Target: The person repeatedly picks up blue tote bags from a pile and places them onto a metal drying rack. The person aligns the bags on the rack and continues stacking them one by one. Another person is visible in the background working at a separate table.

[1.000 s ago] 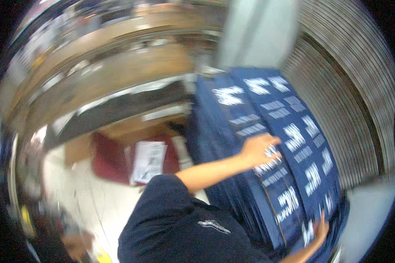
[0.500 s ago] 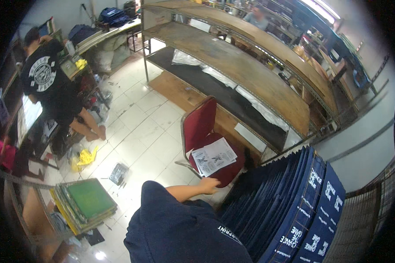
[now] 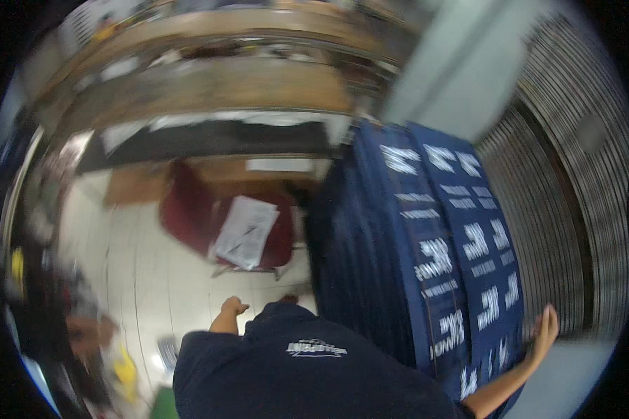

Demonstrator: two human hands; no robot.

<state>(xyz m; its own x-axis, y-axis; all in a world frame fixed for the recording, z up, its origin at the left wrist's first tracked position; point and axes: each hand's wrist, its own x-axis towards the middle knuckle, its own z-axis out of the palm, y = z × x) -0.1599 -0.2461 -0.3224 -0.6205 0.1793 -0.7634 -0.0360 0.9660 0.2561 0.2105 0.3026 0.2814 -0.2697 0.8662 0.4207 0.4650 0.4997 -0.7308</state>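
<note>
My left hand (image 3: 235, 305) hangs over the floor in front of the red chair, its fingers curled, with nothing visible in them. To the right stands a tall stack of dark blue panels (image 3: 377, 265) with white print on their front edges. My right hand (image 3: 546, 327) is held out past the right side of this stack, fingers stretched upward and holding nothing that I can see. Whether it touches the panels cannot be told. Printed white sheets (image 3: 246, 232) lie on the seat of the red chair (image 3: 189, 202), left of the stack.
Behind the chair runs a long rack with wooden shelves (image 3: 210, 87). A grey ribbed shutter (image 3: 538, 202) rises at the right, beside a pale wall (image 3: 454, 56). Something yellow (image 3: 124, 373) lies on the tiled floor (image 3: 136, 258) at lower left, near a green surface (image 3: 164, 405).
My view has swung to the right, blurring the picture. The chair and shelves now appear further left, and the other person is no longer distinguishable. My right hand has come into view.
</note>
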